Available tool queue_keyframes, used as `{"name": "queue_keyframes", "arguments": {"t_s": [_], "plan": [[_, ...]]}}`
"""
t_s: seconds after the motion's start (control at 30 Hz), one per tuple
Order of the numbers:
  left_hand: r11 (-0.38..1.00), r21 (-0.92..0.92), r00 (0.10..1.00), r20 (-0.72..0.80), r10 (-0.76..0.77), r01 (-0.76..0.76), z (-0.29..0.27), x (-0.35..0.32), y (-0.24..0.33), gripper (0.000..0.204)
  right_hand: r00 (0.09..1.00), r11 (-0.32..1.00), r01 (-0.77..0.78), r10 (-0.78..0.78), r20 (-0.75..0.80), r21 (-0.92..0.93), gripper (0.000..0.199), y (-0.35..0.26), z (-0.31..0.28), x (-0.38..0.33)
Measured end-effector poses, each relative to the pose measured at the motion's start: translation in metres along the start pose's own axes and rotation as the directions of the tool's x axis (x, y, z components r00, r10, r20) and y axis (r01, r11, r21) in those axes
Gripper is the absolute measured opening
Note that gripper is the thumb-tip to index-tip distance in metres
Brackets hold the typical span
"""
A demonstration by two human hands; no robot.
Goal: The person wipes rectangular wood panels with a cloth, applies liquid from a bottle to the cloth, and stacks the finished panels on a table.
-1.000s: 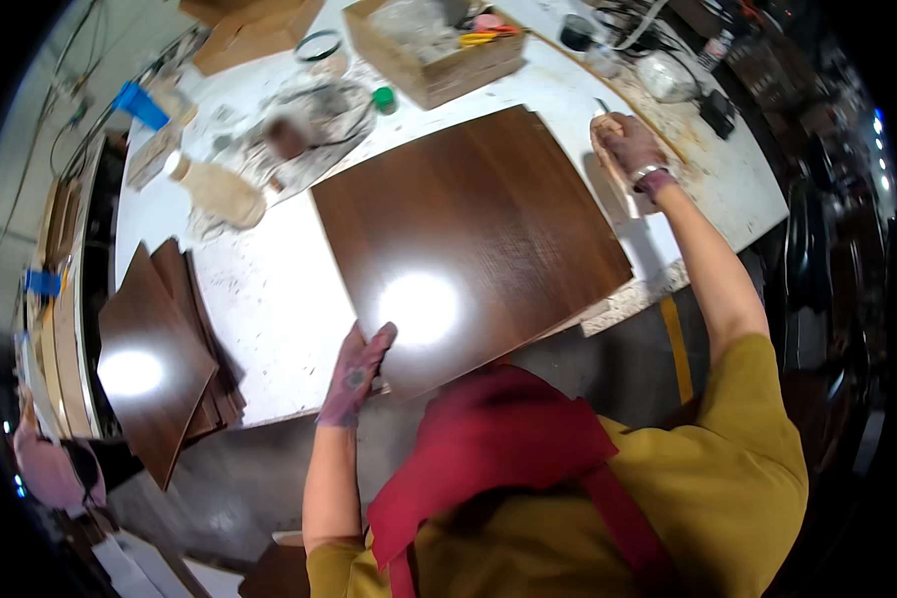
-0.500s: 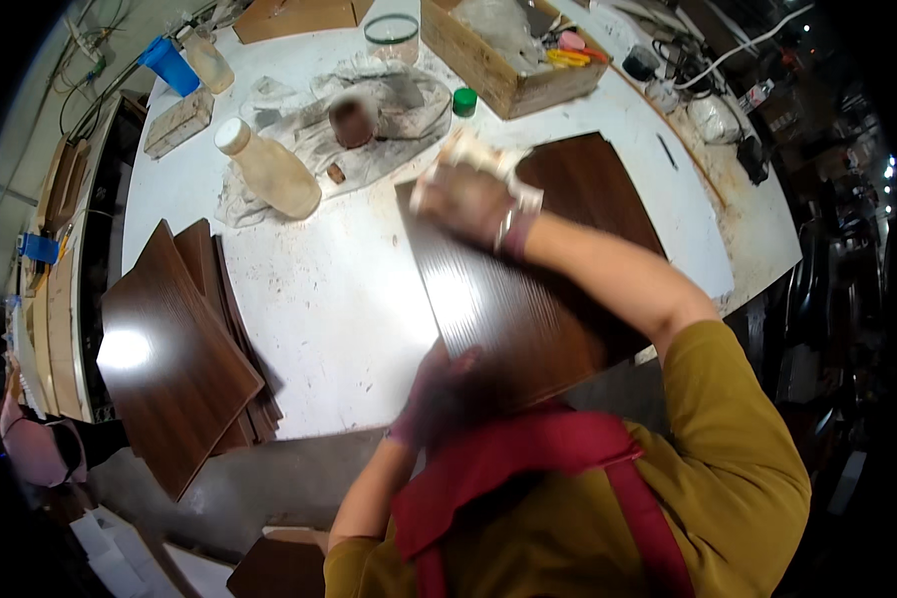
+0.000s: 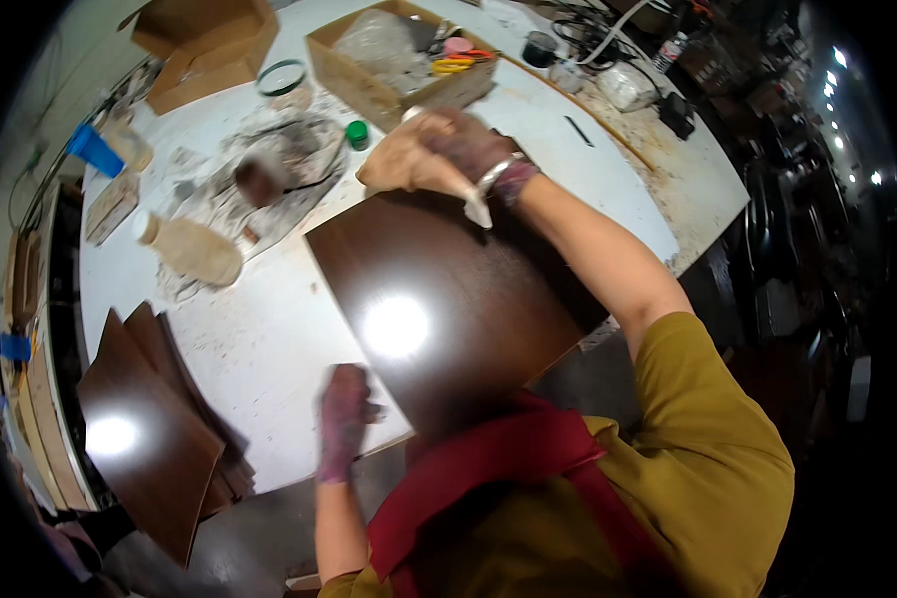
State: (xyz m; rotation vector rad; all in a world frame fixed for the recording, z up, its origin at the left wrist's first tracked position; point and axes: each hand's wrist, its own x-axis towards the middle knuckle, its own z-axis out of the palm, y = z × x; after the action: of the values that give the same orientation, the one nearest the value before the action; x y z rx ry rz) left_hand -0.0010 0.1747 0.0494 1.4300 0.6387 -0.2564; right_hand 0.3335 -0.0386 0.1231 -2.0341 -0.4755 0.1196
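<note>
A dark brown wood-grain panel [image 3: 439,299] lies on the white table in front of me, glossy where the lamp reflects. At its far edge my right hand [image 3: 466,145], in a stained glove, is closed on a tan cloth [image 3: 399,159] that hangs partly over the panel. My left hand [image 3: 345,414], gloved in purple, is beside the panel's near left edge, apart from it. Its fingers look curled but are smeared by motion. Several similar panels [image 3: 145,429] are stacked askew at the table's left edge.
A cloudy bottle [image 3: 194,249] and a brown-stained jar [image 3: 259,179] are by a crumpled rag [image 3: 309,149]. Beyond are a green cap [image 3: 357,135], a wooden box [image 3: 399,95] of tools and plastic, and an open cardboard box [image 3: 214,60]. A blue cup [image 3: 95,149] stands far left.
My right hand has lifted the cloth up to the panel's far edge. My left hand has moved off the panel to the left. The view has shifted.
</note>
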Motion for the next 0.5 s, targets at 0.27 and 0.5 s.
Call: {"name": "queue_keyframes", "arguments": {"t_s": [0.27, 0.5], "plan": [[0.148, 0.792, 0.467, 0.187, 0.864, -0.592, 0.078, 0.104, 0.123, 0.043, 0.979, 0.983, -0.115, 0.088, -0.183, -0.142, 0.04, 0.027, -0.165, -0.146], [-0.034, 0.91, 0.664, 0.326, 0.672, -0.413, 0.175, 0.198, 0.133, 0.06, 0.967, 0.723, 0.242, -0.129, 0.218, -0.647, 0.025, 0.069, -0.146, -0.252]]}}
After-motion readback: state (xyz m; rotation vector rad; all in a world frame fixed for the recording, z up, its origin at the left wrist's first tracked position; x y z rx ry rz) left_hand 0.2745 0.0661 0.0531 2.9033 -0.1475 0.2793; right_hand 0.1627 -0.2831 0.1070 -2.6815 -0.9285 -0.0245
